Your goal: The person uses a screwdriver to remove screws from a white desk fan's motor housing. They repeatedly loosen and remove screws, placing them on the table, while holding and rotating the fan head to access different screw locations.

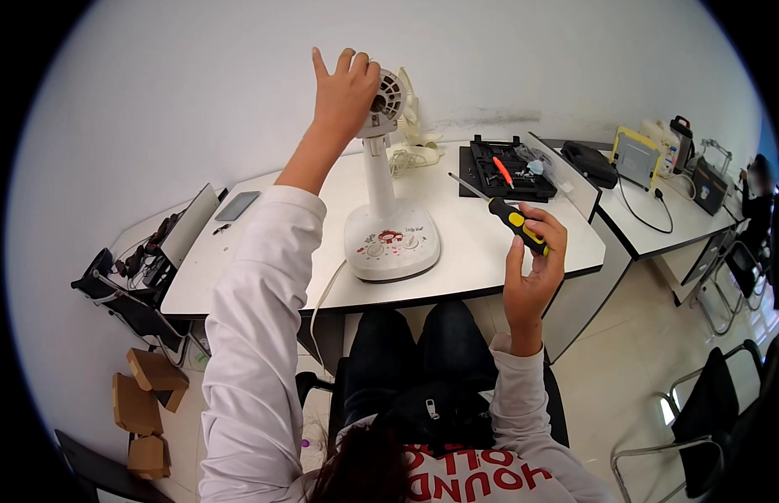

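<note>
A white table fan (379, 180) without a grille or blades stands upright on the desk in front of me. Knobs and small red drawings mark its base (392, 243). My left hand (346, 99) is closed round the back of the fan's motor head (393, 96), one finger sticking up; part of the grip is hidden. Off to the right of the base, my right hand (536, 272) holds a black-and-yellow screwdriver (514, 221) by its handle. The screwdriver's shaft points up and left, apart from the fan.
An open black tool case (490, 168) holds an orange-red tool (503, 172). Behind the fan sits a cream object (415, 155) with a coiled cord. A grey phone-like slab (238, 206) lies at the left. Cardboard boxes (136, 404) and a black chair (708, 419) stand on the floor.
</note>
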{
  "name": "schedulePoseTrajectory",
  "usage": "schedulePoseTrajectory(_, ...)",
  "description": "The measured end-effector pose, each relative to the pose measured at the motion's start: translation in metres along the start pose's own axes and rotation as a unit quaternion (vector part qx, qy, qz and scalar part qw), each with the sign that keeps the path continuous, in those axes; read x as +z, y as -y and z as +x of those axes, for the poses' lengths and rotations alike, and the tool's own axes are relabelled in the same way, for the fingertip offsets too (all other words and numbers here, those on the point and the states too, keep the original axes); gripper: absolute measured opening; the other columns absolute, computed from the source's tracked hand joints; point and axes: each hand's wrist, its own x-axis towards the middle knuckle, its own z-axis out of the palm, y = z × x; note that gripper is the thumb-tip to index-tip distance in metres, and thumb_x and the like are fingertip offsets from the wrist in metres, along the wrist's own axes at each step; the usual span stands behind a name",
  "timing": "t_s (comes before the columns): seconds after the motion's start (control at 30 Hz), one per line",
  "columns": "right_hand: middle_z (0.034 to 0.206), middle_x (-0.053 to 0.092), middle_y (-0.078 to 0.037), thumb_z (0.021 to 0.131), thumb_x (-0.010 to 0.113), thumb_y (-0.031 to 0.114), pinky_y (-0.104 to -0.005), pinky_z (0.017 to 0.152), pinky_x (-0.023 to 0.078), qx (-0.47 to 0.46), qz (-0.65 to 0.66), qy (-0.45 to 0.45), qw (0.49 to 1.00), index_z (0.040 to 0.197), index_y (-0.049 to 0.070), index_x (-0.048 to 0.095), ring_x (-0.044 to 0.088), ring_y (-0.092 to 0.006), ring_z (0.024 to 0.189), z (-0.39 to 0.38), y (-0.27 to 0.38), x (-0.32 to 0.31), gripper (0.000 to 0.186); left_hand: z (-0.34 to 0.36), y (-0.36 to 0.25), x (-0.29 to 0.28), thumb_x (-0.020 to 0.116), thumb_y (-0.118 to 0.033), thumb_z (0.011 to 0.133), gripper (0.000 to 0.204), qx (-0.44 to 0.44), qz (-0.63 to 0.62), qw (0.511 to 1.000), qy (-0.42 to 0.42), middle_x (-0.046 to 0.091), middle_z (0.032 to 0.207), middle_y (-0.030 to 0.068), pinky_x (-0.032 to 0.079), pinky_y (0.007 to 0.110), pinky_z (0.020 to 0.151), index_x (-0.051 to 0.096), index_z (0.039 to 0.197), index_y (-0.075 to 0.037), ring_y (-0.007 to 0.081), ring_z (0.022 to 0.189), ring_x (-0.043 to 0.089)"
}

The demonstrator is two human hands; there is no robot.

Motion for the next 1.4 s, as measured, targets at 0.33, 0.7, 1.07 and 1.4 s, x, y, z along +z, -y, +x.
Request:
schedulePoseTrajectory(0.33, 0.110, 0.055, -0.018, 0.076, 0.053, -0.015, -0.0339, 0.084, 0.052, 0.003, -0.005, 0.008, 1.000, 0.103, -0.001, 0.052, 0.058, -0.0288, 0.102, -0.002, -0.002, 0.000, 0.030, 0.001, 0.005, 0.003, 0.062, -0.018, 0.082, 0.011, 0.006, -0.021, 1.000, -0.015, 0.060, 0.099, -0.0020, 0.031, 0.062, 0.100, 0.062, 0.092, -0.014, 0.0192, 0.111, 0.052)
schedulePoseTrajectory(0.7, 0.110, 0.055, -0.018, 0.076, 0.053, -0.015, -0.0345, 0.085, 0.052, 0.012, -0.002, 0.009, 1.000, 0.103, -0.001, 0.051, 0.058, -0.0290, 0.102, -0.003, -0.002, 0.000, 0.031, -0.001, 0.012, 0.002, 0.068, -0.021, 0.078, 0.005, 0.005, -0.077, 0.996, -0.044, 0.062, 0.099, -0.0064, 0.029, 0.061, 0.102, 0.067, 0.081, -0.017, 0.0168, 0.112, 0.052)
schedulePoseTrajectory(1.07, 0.111, 0.054, -0.018, 0.076, 0.053, -0.015, -0.0349, 0.085, 0.053, 0.001, -0.003, 0.003, 1.000, 0.103, -0.001, 0.051, 0.058, -0.0297, 0.104, 0.000, 0.001, -0.002, 0.031, 0.018, 0.002, -0.021, 0.065, -0.013, 0.077, 0.006, -0.034, -0.016, 0.996, 0.083, 0.062, 0.101, -0.0027, 0.024, 0.067, 0.100, 0.069, 0.081, -0.015, 0.0236, 0.114, 0.050)
schedulePoseTrajectory(1.4, 0.110, 0.054, -0.019, 0.076, 0.053, -0.014, -0.0354, 0.085, 0.052, 0.014, -0.008, 0.009, 1.000, 0.103, -0.001, 0.051, 0.058, -0.0303, 0.103, -0.005, -0.002, -0.005, 0.030, 0.006, -0.004, -0.008, 0.061, 0.000, 0.070, 0.017, -0.077, -0.082, 0.994, -0.011, 0.060, 0.103, 0.0060, 0.024, 0.070, 0.098, 0.067, 0.084, -0.007, 0.0300, 0.112, 0.051)
